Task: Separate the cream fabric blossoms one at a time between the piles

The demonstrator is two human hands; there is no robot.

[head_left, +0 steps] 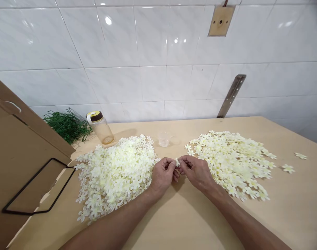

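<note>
Spreading widest: tan table (291, 208). Cardboard panel (20, 146) stands far out at nine o'clock. Big white-flower heap (116, 170) nearer at nine from the hands, flatter flower spread (234, 159) at three. Left hand (161, 175) and right hand (198, 170) meet mid-table, both curled, thumbs and fingertips pinched nearly closed. Clear cup (163, 139) just beyond, eleven o'clock. Smallest: single white flower (177, 161), pinched between both hands' fingertips.

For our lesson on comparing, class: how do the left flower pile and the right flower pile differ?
The left pile looks heaped and dense; the right pile looks flatter. The right pile has two stray flowers well off to its right; the left pile has none so far out. Both are pale flowers lying on the same table.
</note>
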